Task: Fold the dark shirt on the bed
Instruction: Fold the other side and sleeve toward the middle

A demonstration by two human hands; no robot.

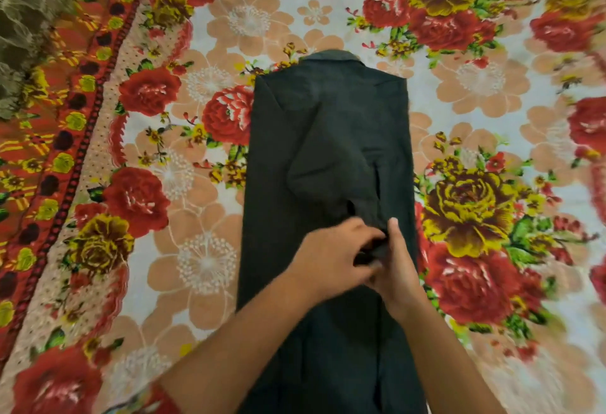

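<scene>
The dark shirt lies lengthwise on the bed as a long narrow strip, collar at the far end, both sides folded in. A sleeve runs down its middle and bunches up near my hands. My left hand and my right hand meet over the middle of the shirt, both pinching the end of that sleeve between their fingers. The cuff itself is mostly hidden inside the two hands. The shirt's near end runs out of view at the bottom.
The bed is covered by a floral sheet with red and yellow roses and a red patterned border on the left. An olive textured cloth lies at the far left corner.
</scene>
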